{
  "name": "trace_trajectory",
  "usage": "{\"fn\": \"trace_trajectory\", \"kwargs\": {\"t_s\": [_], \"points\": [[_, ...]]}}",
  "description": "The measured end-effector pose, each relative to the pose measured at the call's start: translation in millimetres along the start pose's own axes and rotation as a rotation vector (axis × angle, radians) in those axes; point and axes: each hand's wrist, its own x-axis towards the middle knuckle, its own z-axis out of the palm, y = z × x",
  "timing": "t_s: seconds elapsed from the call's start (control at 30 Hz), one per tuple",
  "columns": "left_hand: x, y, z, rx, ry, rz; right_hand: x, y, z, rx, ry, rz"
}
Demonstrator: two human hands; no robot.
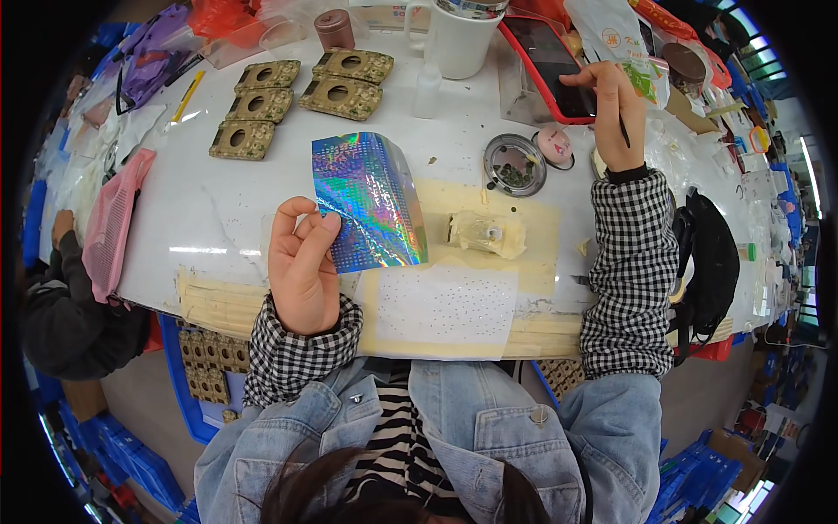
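Pinched in my left hand is a shiny holographic sticker sheet, blue and silver, with rows of small marks. My right hand reaches over a phone in a red case, a fingertip at its dark screen. A thin dark stick-like tool pokes out from the same hand; its kind is unclear. Between my arms, a lump wrapped in cream tape sits on the taped table. Nearer me lies a white sheet dotted with tiny specks.
Several camouflage-patterned plates with round holes lie at the back left. Beyond the sticker sheet stand a white mug and a small clear bottle. A round dish of dark bits is near my right forearm. A pink basket stands left.
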Motion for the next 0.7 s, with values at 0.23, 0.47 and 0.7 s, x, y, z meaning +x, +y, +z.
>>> {"fn": "trace_trajectory", "kwargs": {"t_s": [0.23,0.47,0.7], "points": [[-0.6,1.0,0.2,0.0,0.002,-0.005,0.6,-1.4,2.1,0.007,0.007,-0.02],[-0.4,0.2,0.5,-0.007,0.005,-0.012,0.0,3.9,3.2,0.085,0.053,-0.025],[-0.4,-0.1,-0.6,-0.007,0.011,-0.009,-0.6,5.1,2.8,0.096,0.183,0.044]]}}
